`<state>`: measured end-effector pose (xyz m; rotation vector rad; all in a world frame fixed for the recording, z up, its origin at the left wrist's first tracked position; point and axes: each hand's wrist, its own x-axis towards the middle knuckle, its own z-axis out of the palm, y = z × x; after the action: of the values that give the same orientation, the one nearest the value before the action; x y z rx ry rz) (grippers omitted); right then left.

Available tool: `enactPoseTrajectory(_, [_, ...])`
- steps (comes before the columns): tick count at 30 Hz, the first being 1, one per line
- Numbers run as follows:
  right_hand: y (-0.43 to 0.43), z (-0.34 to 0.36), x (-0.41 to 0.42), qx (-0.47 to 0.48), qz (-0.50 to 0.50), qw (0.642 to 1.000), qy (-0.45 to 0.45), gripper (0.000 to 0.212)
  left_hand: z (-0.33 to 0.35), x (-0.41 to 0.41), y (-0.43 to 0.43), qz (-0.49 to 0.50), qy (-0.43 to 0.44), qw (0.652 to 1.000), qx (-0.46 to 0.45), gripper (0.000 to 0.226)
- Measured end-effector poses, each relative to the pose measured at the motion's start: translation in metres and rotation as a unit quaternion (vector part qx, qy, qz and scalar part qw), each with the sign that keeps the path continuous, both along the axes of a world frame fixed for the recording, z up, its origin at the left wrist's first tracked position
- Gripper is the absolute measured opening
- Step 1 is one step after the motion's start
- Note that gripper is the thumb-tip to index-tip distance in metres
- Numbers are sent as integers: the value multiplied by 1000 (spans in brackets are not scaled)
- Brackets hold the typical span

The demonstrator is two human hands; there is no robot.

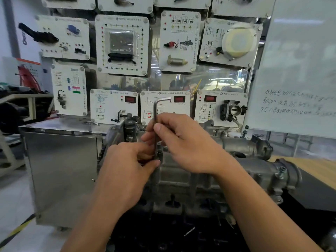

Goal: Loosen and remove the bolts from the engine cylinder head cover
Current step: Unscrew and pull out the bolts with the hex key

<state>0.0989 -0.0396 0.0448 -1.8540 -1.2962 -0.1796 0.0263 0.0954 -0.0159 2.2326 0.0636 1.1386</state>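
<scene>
Cylinder head cover (175, 171) below right grip (181, 140)

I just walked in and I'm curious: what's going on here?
A person is working on an engine. The right hand pinches the shaft of an L-shaped hex key, which stands upright over the cylinder head cover. The left hand grips the key lower down. The key's tip is hidden behind the left hand, so what it sits in cannot be seen.

open air above the engine (181, 179); display panels (121, 44) wall off behind, whiteboard (298, 66) crowds the right.
</scene>
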Motion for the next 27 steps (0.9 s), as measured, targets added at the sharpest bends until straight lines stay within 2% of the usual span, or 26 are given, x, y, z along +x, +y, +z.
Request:
enactPoseTrajectory(4, [2, -1, 3, 54, 27, 998, 29, 22, -2, 2, -2, -32, -40, 998, -46, 32])
enactPoseTrajectory(11, [18, 2, 12, 84, 56, 995, 22, 23, 2, -1, 2, -14, 1, 1000, -9, 38])
enactPoseTrajectory(17, [24, -4, 16, 143, 75, 983, 85, 25, -1, 3, 3, -4, 9, 1000, 28, 20])
enactPoseTrajectory(20, [26, -9, 14, 168, 64, 981, 67, 25, -4, 4, 2, 12, 12, 999, 28, 11])
enactPoseTrajectory(23, [20, -3, 11, 240, 81, 966, 42, 24, -8, 5, 2, 27, 23, 999, 15, 12])
enactPoseTrajectory(25, [13, 5, 14, 306, 67, 948, 56, 25, -9, 4, 1, 26, 33, 999, 24, 13])
enactPoseTrajectory(27, [10, 9, 16, 319, 44, 944, 74, 25, -5, 0, -1, 16, 52, 998, 41, 16])
